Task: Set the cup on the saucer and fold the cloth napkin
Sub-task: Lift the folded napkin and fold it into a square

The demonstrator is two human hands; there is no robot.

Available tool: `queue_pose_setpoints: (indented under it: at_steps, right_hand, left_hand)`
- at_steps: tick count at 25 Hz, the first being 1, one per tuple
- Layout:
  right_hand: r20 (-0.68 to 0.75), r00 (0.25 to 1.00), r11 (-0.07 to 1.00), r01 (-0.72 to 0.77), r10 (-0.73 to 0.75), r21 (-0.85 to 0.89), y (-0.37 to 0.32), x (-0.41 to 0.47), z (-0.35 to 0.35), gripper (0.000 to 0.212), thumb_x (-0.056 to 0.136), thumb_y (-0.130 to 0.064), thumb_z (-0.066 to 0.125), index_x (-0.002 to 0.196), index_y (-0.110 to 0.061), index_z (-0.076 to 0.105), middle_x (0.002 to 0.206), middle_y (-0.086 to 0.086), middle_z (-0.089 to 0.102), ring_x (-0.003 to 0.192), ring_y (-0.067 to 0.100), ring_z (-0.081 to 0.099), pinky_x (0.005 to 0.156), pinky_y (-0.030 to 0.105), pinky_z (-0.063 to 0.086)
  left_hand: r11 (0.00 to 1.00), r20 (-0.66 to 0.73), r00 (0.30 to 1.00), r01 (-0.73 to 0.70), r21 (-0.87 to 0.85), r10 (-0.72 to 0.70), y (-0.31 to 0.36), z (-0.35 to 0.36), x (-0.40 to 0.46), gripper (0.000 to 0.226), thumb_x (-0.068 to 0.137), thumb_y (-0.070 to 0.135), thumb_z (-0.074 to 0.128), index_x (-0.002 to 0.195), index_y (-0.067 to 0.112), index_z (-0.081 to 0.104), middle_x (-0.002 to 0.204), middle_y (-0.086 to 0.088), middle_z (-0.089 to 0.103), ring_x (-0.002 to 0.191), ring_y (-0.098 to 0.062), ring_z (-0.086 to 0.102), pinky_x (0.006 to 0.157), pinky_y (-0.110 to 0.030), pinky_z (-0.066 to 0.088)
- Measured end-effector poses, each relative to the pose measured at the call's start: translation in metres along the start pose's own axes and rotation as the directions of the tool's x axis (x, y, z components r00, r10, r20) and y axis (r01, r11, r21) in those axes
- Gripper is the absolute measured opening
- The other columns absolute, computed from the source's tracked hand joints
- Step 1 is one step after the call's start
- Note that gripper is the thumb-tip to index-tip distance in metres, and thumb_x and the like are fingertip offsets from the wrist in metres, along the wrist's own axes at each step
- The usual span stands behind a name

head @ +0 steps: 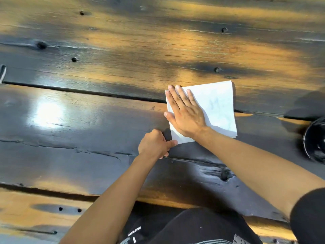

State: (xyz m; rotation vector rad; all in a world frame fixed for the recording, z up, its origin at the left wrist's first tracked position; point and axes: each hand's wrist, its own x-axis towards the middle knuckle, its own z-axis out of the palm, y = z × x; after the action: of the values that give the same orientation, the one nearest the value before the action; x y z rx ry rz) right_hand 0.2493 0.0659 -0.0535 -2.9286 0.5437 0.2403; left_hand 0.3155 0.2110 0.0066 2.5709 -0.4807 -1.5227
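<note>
A white cloth napkin (pixel 218 108) lies folded into a rough square on the dark wooden table (pixel 88 120). My right hand (pixel 184 113) presses flat on its left half, fingers together and pointing away from me. My left hand (pixel 155 144) pinches the napkin's near left corner between thumb and fingers. At the right edge of the view sits a dark glossy round object (pixel 315 140), cut off by the frame; whether it is the cup or the saucer I cannot tell.
The table is made of wide, dark planks with gaps, knots and bolt holes. Its near edge runs just in front of my lap. A small pale object (pixel 3 73) shows at the far left edge.
</note>
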Motion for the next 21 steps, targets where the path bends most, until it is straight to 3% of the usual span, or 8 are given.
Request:
queue_pose_setpoints:
  at_steps: [2, 4, 5, 7, 9, 12, 17, 21]
  right_hand:
    - [-0.014, 1.0, 1.0, -0.006, 0.006, 0.013, -0.001, 0.0, -0.001, 0.069, 0.106, -0.05, 0.017, 0.164, -0.012, 0.011, 0.173, 0.005, 0.009, 0.16, 0.024, 0.007, 0.129, 0.049, 0.011]
    - [-0.035, 0.999, 0.999, 0.013, -0.012, 0.043, 0.001, 0.0, -0.003, 0.065, 0.107, -0.045, 0.019, 0.163, -0.011, 0.017, 0.171, 0.007, 0.016, 0.159, 0.025, 0.014, 0.129, 0.048, 0.013]
    - [-0.047, 0.999, 0.998, 0.026, -0.023, 0.061, 0.004, 0.001, -0.004, 0.064, 0.107, -0.042, 0.02, 0.162, -0.009, 0.02, 0.171, 0.008, 0.019, 0.158, 0.025, 0.017, 0.129, 0.048, 0.015]
    - [-0.059, 0.998, 0.994, 0.033, -0.027, 0.105, 0.009, 0.004, -0.006, 0.062, 0.107, -0.037, 0.021, 0.161, -0.005, 0.023, 0.169, 0.011, 0.023, 0.157, 0.027, 0.021, 0.129, 0.046, 0.017]
    - [-0.067, 0.998, 0.994, 0.019, -0.012, 0.108, 0.009, 0.004, -0.006, 0.06, 0.107, -0.033, 0.021, 0.159, -0.004, 0.027, 0.168, 0.013, 0.026, 0.156, 0.027, 0.024, 0.128, 0.044, 0.018]
    - [-0.086, 0.996, 0.999, 0.003, 0.0, 0.037, 0.004, 0.002, -0.003, 0.057, 0.108, -0.03, 0.022, 0.158, -0.004, 0.031, 0.167, 0.011, 0.029, 0.156, 0.026, 0.026, 0.128, 0.044, 0.021]
    - [-0.094, 0.996, 1.0, -0.002, 0.004, 0.015, 0.006, 0.002, 0.0, 0.058, 0.108, -0.033, 0.029, 0.16, -0.007, 0.029, 0.168, 0.01, 0.026, 0.157, 0.024, 0.023, 0.128, 0.044, 0.02]
    - [-0.01, 0.995, 0.994, -0.103, 0.103, 0.049, 0.034, -0.003, -0.009, 0.07, 0.107, -0.048, 0.023, 0.163, -0.008, 0.013, 0.172, 0.007, 0.008, 0.16, 0.023, 0.007, 0.13, 0.044, 0.009]
  left_hand:
    - [0.997, 0.004, 1.0, -0.017, 0.074, 0.017, 0.001, -0.001, 0.0, 0.049, 0.086, 0.057, 0.073, 0.065, 0.014, 0.06, 0.058, 0.002, 0.07, 0.064, -0.021, 0.07, 0.069, -0.037, 0.059]
    - [0.969, -0.112, 0.976, -0.163, 0.184, 0.185, 0.002, -0.001, -0.003, 0.049, 0.092, 0.047, 0.067, 0.064, 0.013, 0.048, 0.066, -0.003, 0.061, 0.072, -0.032, 0.063, 0.062, -0.037, 0.05]
    - [0.932, -0.233, 0.912, -0.289, 0.221, 0.338, 0.003, -0.001, -0.001, 0.044, 0.096, 0.039, 0.062, 0.065, 0.012, 0.047, 0.069, -0.006, 0.059, 0.074, -0.036, 0.061, 0.061, -0.038, 0.047]
    - [0.823, -0.489, 0.661, -0.452, 0.344, 0.568, 0.005, 0.001, 0.011, 0.026, 0.098, 0.024, 0.055, 0.081, 0.006, 0.063, 0.092, -0.014, 0.066, 0.087, -0.041, 0.063, 0.071, -0.045, 0.05]
    - [0.76, -0.545, 0.532, -0.421, 0.494, 0.649, 0.007, 0.004, 0.032, 0.035, 0.102, 0.019, 0.051, 0.127, -0.002, 0.063, 0.138, -0.022, 0.06, 0.129, -0.043, 0.056, 0.105, -0.051, 0.046]
    - [0.629, -0.373, 0.543, -0.425, 0.651, 0.753, 0.002, 0.005, 0.057, 0.062, 0.105, 0.025, 0.047, 0.156, -0.006, 0.03, 0.166, -0.022, 0.026, 0.156, -0.036, 0.022, 0.127, -0.052, 0.022]
    - [0.588, -0.26, 0.611, -0.425, 0.688, 0.748, -0.001, -0.002, 0.069, 0.071, 0.105, 0.04, 0.027, 0.158, -0.007, 0.021, 0.168, -0.024, 0.018, 0.157, -0.037, 0.015, 0.127, -0.056, 0.017]
    - [0.573, -0.235, 0.628, -0.412, 0.709, 0.742, -0.002, -0.003, 0.069, 0.072, 0.104, 0.039, 0.022, 0.158, -0.008, 0.018, 0.168, -0.026, 0.013, 0.158, -0.039, 0.01, 0.126, -0.059, 0.015]
